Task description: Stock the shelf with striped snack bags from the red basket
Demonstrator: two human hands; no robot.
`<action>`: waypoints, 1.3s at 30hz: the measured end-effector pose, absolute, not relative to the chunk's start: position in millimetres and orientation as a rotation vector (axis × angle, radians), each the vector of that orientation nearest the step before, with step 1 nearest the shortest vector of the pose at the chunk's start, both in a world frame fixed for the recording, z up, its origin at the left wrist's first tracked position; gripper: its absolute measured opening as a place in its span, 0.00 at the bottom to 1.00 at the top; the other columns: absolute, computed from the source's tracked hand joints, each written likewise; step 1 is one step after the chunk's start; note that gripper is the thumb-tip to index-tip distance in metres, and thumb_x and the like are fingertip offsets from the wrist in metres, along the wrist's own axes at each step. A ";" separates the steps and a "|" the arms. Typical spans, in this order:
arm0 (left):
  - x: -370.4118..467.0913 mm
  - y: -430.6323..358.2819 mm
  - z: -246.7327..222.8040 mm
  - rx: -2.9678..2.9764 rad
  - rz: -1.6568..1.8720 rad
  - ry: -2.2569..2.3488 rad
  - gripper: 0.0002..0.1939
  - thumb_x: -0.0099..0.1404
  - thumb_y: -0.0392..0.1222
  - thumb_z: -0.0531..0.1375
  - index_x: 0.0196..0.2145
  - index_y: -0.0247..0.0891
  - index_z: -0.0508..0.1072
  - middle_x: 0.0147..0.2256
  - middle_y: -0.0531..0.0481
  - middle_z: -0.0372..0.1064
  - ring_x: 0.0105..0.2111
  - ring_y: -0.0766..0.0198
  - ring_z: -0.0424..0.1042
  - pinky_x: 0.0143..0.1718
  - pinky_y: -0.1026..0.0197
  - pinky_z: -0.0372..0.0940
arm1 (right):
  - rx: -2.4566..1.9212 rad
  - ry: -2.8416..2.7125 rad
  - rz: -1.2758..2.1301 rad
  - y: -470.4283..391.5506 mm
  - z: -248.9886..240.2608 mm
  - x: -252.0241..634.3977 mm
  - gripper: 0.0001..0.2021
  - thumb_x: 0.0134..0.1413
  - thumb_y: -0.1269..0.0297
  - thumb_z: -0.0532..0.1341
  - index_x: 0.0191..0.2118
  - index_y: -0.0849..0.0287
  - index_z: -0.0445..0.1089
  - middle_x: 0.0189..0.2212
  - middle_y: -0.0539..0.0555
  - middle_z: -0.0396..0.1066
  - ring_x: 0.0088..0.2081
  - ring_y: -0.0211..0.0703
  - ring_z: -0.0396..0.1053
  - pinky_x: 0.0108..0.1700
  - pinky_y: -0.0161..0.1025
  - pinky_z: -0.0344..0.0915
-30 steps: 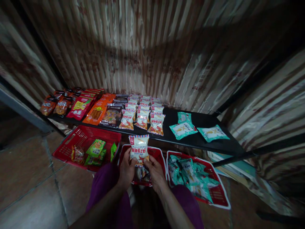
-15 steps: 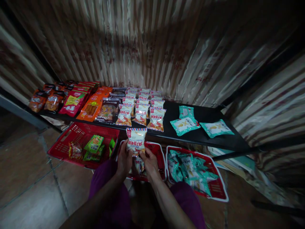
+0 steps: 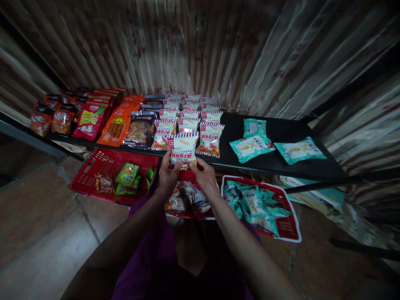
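Observation:
Between my two hands, a white snack bag [image 3: 183, 147] with a striped top edge is held upright at the front edge of the black shelf [image 3: 278, 164]. My left hand [image 3: 168, 173] grips its lower left corner and my right hand [image 3: 204, 174] its lower right. Right behind it stand rows of matching white bags [image 3: 210, 139], partly hidden by the held one. Below my hands, a red basket [image 3: 190, 215] contains more packets [image 3: 178, 198], partly covered by my forearms.
Orange-brown bags [image 3: 63, 120], pink bags [image 3: 90, 120], orange packs [image 3: 115, 128] and dark bags [image 3: 139, 130] line the shelf's left. Teal bags [image 3: 252, 146] lie at its right. Red baskets stand below left [image 3: 87, 168] and right [image 3: 286, 229]. A striped curtain [image 3: 200, 50] hangs behind.
Both my hands have moved up and forward with the white bag, from above the middle basket to the front of the white rows. The camera view has shifted.

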State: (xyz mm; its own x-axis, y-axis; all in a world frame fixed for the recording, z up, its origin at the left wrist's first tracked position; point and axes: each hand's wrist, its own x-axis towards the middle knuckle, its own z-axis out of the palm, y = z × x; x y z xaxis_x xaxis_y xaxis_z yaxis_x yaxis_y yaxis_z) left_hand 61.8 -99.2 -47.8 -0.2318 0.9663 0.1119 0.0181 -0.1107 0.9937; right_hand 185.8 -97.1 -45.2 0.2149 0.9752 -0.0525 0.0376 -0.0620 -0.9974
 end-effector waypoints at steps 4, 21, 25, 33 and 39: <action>64.8 -82.0 -53.8 1.183 1.470 1.363 0.27 0.61 0.42 0.59 0.57 0.36 0.60 0.51 0.42 0.68 0.48 0.56 0.70 0.49 0.54 0.65 | -1.388 -1.127 1.047 -83.6 -42.7 193.1 0.15 0.44 0.61 0.63 0.40 0.56 0.76 0.38 0.49 0.77 0.41 0.48 0.71 0.49 0.44 0.62; 63.4 -108.8 -59.8 1.161 1.387 1.512 0.23 0.61 0.46 0.57 0.54 0.41 0.63 0.48 0.46 0.70 0.45 0.58 0.71 0.47 0.56 0.66 | -1.454 -1.249 1.060 -101.4 -54.1 189.7 0.12 0.47 0.61 0.60 0.39 0.52 0.76 0.36 0.49 0.77 0.39 0.48 0.72 0.46 0.44 0.64; 65.0 -114.4 -58.2 1.171 1.359 1.496 0.24 0.62 0.46 0.56 0.55 0.40 0.61 0.50 0.44 0.68 0.47 0.57 0.70 0.49 0.54 0.65 | -1.461 -1.257 1.046 -109.2 -48.9 191.8 0.12 0.47 0.61 0.60 0.39 0.53 0.76 0.36 0.49 0.77 0.38 0.48 0.72 0.45 0.44 0.64; 64.9 -127.7 -64.4 1.158 1.309 1.471 0.24 0.61 0.46 0.57 0.55 0.38 0.62 0.50 0.42 0.68 0.48 0.56 0.70 0.49 0.54 0.64 | -1.494 -1.284 1.008 -128.9 -53.0 194.3 0.11 0.48 0.61 0.60 0.39 0.51 0.75 0.35 0.48 0.77 0.38 0.47 0.72 0.44 0.43 0.65; 61.4 -128.7 -65.6 1.210 1.360 1.462 0.23 0.62 0.44 0.56 0.54 0.38 0.63 0.49 0.43 0.69 0.47 0.57 0.70 0.49 0.55 0.65 | -1.524 -1.280 0.979 -132.2 -57.4 184.2 0.15 0.51 0.59 0.57 0.44 0.54 0.72 0.41 0.52 0.76 0.41 0.47 0.71 0.48 0.44 0.63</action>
